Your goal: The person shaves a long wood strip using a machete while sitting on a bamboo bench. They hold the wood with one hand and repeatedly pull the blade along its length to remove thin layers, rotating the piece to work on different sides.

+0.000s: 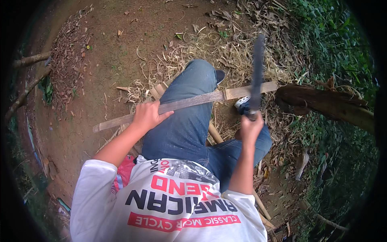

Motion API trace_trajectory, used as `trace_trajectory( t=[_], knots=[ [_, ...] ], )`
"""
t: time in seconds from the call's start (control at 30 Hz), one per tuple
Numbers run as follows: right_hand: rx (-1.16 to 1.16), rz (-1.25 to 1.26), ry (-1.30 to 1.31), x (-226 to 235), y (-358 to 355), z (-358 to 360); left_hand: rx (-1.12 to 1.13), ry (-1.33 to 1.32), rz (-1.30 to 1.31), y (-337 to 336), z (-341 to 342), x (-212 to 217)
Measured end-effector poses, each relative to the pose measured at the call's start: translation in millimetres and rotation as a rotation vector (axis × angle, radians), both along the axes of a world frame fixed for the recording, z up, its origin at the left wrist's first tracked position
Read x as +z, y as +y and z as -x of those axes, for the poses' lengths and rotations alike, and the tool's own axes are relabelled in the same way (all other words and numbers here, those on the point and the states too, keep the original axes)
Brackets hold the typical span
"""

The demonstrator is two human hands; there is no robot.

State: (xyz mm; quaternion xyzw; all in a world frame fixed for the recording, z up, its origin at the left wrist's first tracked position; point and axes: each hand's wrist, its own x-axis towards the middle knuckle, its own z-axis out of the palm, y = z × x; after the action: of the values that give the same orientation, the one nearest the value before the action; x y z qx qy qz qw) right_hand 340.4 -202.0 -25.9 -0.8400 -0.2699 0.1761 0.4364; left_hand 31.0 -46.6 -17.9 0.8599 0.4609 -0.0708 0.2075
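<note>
Across my lap lies a long flat bamboo strip [189,101], its left end low and its right end raised toward a log. My left hand [148,116] is closed round the strip left of my knee, thumb along its near side. In my right hand [250,128] is a machete [256,68], gripped by its handle, the dark blade pointing away from me and slightly blurred. The blade passes over the lighter right part of the strip; whether the two touch I cannot tell. A node crosses the strip right of my thigh.
At the right, a thick brown log [322,105] reaches in close to the strip's end. Pale curled shavings [189,52] and dry leaves litter the soil ahead. Green plants [334,48] line the right side. Branches [28,88] stand at far left, and bamboo pieces [215,132] lie beneath my legs.
</note>
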Motion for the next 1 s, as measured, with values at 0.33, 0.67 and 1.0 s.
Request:
trace_trajectory(
  t=[0.33, 0.67, 1.0],
  knots=[
    [-0.072, -0.063, 0.048, -12.6, -10.3, -13.4, -0.01, -0.04, -0.02, 0.4, -1.2, -7.5],
    [0.126, 0.161, 0.088, -2.4, -16.2, 23.4, -0.041, -0.064, 0.036, 2.5, 8.0, -6.8],
    [0.0, 0.206, 0.221, -16.0, -49.0, 4.9, -0.136, -0.173, 0.488, 30.8, 18.6, 40.0]
  ],
)
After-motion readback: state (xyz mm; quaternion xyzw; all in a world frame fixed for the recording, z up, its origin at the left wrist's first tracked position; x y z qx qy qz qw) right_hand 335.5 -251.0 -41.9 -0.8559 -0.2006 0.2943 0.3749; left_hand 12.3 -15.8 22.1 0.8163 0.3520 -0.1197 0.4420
